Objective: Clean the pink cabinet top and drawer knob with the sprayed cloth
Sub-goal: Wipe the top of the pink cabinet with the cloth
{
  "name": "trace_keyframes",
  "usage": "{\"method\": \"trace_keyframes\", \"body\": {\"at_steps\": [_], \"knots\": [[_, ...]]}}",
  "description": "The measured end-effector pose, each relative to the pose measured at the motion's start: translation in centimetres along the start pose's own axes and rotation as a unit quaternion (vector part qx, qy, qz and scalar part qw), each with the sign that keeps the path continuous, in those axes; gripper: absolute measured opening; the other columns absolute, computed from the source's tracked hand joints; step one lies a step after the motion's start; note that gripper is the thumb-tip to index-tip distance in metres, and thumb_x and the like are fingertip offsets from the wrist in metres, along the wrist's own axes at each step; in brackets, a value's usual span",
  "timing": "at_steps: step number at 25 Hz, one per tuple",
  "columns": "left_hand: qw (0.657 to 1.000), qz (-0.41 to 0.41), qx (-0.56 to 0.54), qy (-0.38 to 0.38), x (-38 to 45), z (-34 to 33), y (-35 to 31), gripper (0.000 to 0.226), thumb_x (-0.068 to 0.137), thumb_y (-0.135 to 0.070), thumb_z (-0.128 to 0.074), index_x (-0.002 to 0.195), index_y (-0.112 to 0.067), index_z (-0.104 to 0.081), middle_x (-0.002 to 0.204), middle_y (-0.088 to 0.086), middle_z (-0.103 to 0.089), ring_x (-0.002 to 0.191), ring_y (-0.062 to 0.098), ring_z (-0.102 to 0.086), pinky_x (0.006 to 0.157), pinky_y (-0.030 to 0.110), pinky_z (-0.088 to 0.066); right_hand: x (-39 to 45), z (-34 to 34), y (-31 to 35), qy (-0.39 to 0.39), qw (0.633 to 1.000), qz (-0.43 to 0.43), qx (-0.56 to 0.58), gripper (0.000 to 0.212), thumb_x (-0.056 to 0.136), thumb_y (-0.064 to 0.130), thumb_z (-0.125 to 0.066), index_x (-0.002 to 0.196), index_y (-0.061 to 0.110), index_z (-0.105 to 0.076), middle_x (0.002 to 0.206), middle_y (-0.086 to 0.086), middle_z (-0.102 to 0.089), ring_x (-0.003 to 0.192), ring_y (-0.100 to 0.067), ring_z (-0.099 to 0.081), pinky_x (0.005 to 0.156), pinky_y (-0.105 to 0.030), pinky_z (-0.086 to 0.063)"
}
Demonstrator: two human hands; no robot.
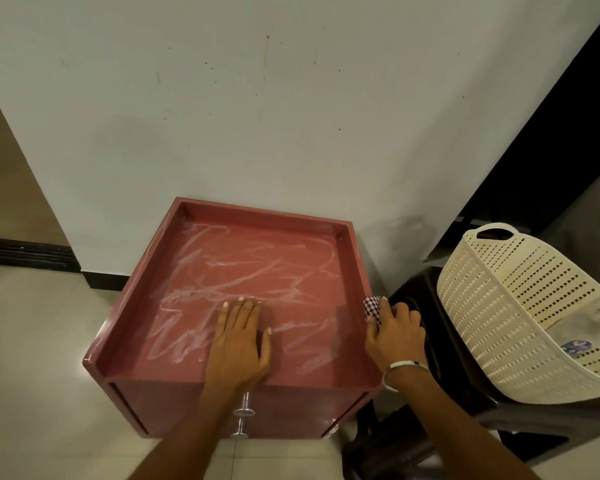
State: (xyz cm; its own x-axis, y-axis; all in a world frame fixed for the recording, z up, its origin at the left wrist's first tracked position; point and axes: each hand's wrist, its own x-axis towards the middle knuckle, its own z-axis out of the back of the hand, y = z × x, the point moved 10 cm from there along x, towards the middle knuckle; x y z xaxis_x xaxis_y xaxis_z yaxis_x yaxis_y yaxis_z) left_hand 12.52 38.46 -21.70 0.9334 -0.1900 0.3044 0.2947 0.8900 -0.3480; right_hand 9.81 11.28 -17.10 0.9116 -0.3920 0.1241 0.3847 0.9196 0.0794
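Against the pale wall, on the tiled floor, stands the pink cabinet point(236, 306), its recessed top streaked with whitish smears. On that top, near the front edge, the left hand point(238, 341) lies flat, palm down, fingers spread, its grip holding nothing. Below it, two metal drawer knobs point(244, 410) stick out of the front. At the cabinet's right rim, the right hand point(397, 336), a bangle on its wrist, has its grip closed on a checked cloth point(373, 308) pressed against the rim. Further right, a cream perforated basket point(520, 306) sits tilted on a dark stool point(440, 403).
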Motion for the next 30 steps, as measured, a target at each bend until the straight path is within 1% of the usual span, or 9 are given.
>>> {"method": "trace_keyframes", "body": {"at_steps": [2, 3, 6, 8, 12, 17, 21, 25, 30], "knots": [[1.0, 0.001, 0.001, -0.003, 0.0, 0.0, 0.1, 0.062, 0.092, -0.043, -0.028, 0.139, -0.009, -0.048, 0.147, 0.008, -0.046, 0.141, 0.021, -0.034, 0.122, 0.041, -0.011, -0.7, -0.7, -0.3, 0.008, 0.999, -0.004, 0.031, 0.055, 0.092, 0.033, -0.045, 0.143, 0.015, -0.036, 0.133, -0.011, -0.044, 0.119, -0.031, -0.039, 0.096, -0.046, -0.041], [1.0, 0.001, -0.001, -0.005, 0.0, 0.0, 0.0, 0.061, 0.092, -0.043, -0.029, 0.139, -0.009, -0.048, 0.146, 0.008, -0.047, 0.141, 0.021, -0.034, 0.122, 0.04, -0.012, -0.7, -1.2, 0.0, 0.013, 0.998, 0.003, 0.055, 0.056, 0.093, 0.03, -0.044, 0.145, 0.013, -0.033, 0.139, -0.013, -0.04, 0.125, -0.032, -0.036, 0.101, -0.046, -0.04], [1.0, 0.0, -0.008, -0.003, -0.1, -0.2, -0.1, 0.059, 0.092, -0.041, -0.032, 0.14, -0.009, -0.047, 0.148, 0.007, -0.045, 0.142, 0.02, -0.033, 0.122, 0.039, -0.01, 0.2, -2.0, 0.8, 0.022, 0.996, 0.016, 0.081, 0.056, 0.096, 0.022, -0.039, 0.148, 0.006, -0.025, 0.151, -0.016, -0.03, 0.139, -0.034, -0.027, 0.116, -0.042, -0.028], [1.0, 0.002, -0.009, -0.009, 0.0, -0.1, -0.1, 0.058, 0.092, -0.04, -0.036, 0.141, -0.009, -0.046, 0.149, 0.007, -0.043, 0.142, 0.02, -0.031, 0.122, 0.037, -0.008, 1.2, -2.1, 1.1, 0.018, 0.997, 0.021, 0.072, 0.055, 0.098, 0.02, -0.036, 0.148, 0.003, -0.023, 0.153, -0.017, -0.028, 0.142, -0.034, -0.024, 0.119, -0.041, -0.022], [1.0, 0.001, -0.01, -0.011, 0.0, -0.1, 0.0, 0.058, 0.093, -0.039, -0.038, 0.142, -0.01, -0.044, 0.15, 0.006, -0.042, 0.144, 0.019, -0.029, 0.122, 0.036, -0.006, 3.3, -2.6, 1.9, 0.028, 0.997, 0.018, 0.077, 0.054, 0.099, 0.019, -0.033, 0.149, 0.002, -0.018, 0.155, -0.017, -0.023, 0.144, -0.035, -0.019, 0.12, -0.042, -0.019], [1.0, 0.001, -0.017, -0.016, 0.0, -0.1, -0.1, 0.059, 0.094, -0.041, -0.037, 0.146, -0.012, -0.038, 0.154, 0.004, -0.036, 0.146, 0.016, -0.023, 0.122, 0.031, 0.001, 6.2, -3.0, 3.0, 0.034, 0.998, 0.014, 0.059, 0.056, 0.099, 0.02, -0.031, 0.149, 0.002, -0.015, 0.155, -0.018, -0.021, 0.144, -0.038, -0.018, 0.119, -0.045, -0.022], [1.0, -0.004, -0.02, -0.022, 0.1, -0.1, -0.1, 0.061, 0.094, -0.042, -0.035, 0.147, -0.011, -0.037, 0.154, 0.004, -0.035, 0.146, 0.015, -0.021, 0.121, 0.027, 0.005, 8.0, -3.3, 3.7, 0.036, 0.998, 0.01, 0.056, 0.056, 0.099, 0.02, -0.031, 0.15, 0.003, -0.013, 0.156, -0.017, -0.02, 0.144, -0.037, -0.017, 0.118, -0.046, -0.023], [1.0, -0.006, -0.024, -0.019, 0.1, -0.3, -0.1, 0.062, 0.095, -0.043, -0.034, 0.149, -0.012, -0.033, 0.157, 0.003, -0.029, 0.147, 0.012, -0.015, 0.121, 0.026, 0.005, 8.4, -3.4, 3.7, 0.045, 0.997, 0.011, 0.057, 0.057, 0.098, 0.019, -0.033, 0.15, 0.003, -0.013, 0.156, -0.017, -0.02, 0.144, -0.037, -0.018, 0.118, -0.046, -0.022], [1.0, -0.001, -0.025, -0.014, 0.2, -0.2, -0.1, 0.064, 0.095, -0.042, -0.036, 0.15, -0.012, -0.029, 0.158, 0.003, -0.026, 0.147, 0.009, -0.009, 0.121, 0.027, 0.005, 7.3, -3.0, 3.8, 0.041, 0.996, 0.026, 0.069, 0.065, 0.092, 0.02, -0.039, 0.15, 0.002, -0.013, 0.156, -0.018, -0.021, 0.142, -0.036, -0.021, 0.119, -0.044, -0.021]]}}
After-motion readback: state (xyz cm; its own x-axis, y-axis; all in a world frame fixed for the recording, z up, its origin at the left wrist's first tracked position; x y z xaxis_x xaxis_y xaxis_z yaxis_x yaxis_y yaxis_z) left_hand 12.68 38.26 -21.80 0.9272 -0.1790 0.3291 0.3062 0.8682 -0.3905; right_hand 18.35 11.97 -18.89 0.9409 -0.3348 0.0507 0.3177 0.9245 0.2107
